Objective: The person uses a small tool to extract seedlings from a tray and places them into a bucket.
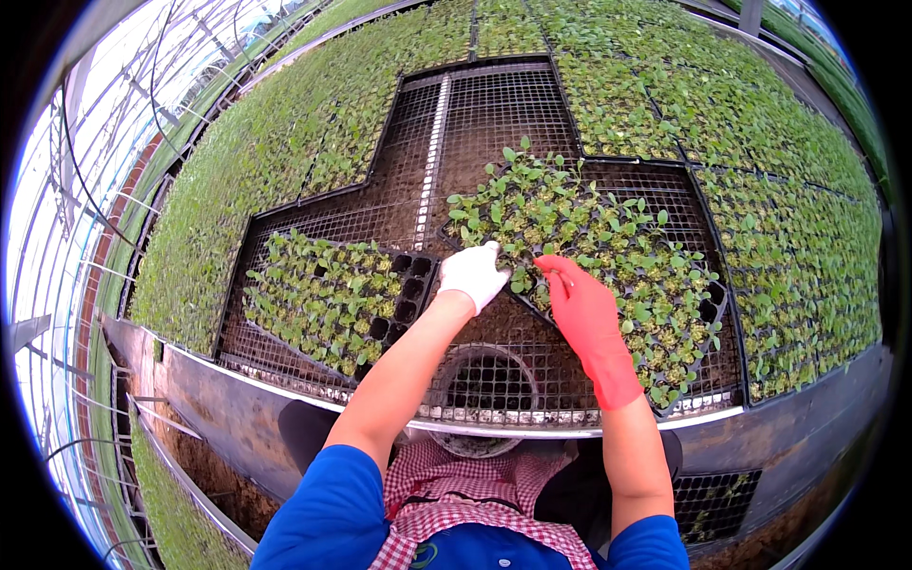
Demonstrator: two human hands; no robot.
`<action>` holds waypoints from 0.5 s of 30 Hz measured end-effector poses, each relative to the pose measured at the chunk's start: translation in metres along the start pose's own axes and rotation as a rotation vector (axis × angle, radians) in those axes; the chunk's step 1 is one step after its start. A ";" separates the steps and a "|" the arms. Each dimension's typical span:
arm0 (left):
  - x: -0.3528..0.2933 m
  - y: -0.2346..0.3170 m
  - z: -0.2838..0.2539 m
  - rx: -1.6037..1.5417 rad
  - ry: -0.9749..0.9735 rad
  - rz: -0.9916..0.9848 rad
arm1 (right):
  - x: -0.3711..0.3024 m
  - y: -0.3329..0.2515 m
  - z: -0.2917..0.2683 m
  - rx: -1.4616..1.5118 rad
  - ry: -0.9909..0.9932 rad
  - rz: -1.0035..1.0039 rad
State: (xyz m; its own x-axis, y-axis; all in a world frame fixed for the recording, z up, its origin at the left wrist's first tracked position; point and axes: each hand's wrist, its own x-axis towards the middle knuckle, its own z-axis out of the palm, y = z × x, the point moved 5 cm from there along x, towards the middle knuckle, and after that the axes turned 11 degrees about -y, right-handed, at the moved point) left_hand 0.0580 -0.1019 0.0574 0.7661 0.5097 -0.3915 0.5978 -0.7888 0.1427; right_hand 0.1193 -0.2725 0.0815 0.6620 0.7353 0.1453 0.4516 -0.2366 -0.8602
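My left hand (474,275), in a white glove, is at the left edge of a black seedling tray (532,309) full of leafy green seedlings (608,252). Its fingers are curled closed among the leaves at that edge, and whatever they grip is hidden. My right hand (586,318), in a red rubber glove, reaches over the same tray. Thumb and fingertips come together in a pinch beside the seedlings; what is between them is too small to tell. To the left lies a second tray (409,291), tilted, with seedlings in most cells and several bare cells along its right side.
Both trays rest on a wire mesh bench (503,100) with a white strip (432,161). Packed seedling trays (256,161) surround it on the left, back and right. A round container (478,446) stands below the mesh before me. A dark tray (717,503) sits lower right.
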 end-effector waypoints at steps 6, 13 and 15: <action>0.028 0.029 -0.044 0.019 0.198 0.162 | 0.005 0.013 -0.041 0.118 0.158 0.035; 0.084 0.059 -0.034 0.259 -0.123 0.165 | 0.000 0.000 -0.084 0.326 0.230 0.065; 0.089 0.058 -0.035 0.231 -0.111 0.163 | -0.001 -0.005 -0.090 0.352 0.230 0.070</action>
State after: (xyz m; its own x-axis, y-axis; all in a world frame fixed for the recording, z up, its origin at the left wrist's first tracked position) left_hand 0.1691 -0.0897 0.0630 0.8095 0.3394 -0.4791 0.3899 -0.9208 0.0065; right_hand 0.1700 -0.3294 0.1291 0.8178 0.5551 0.1518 0.1958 -0.0203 -0.9804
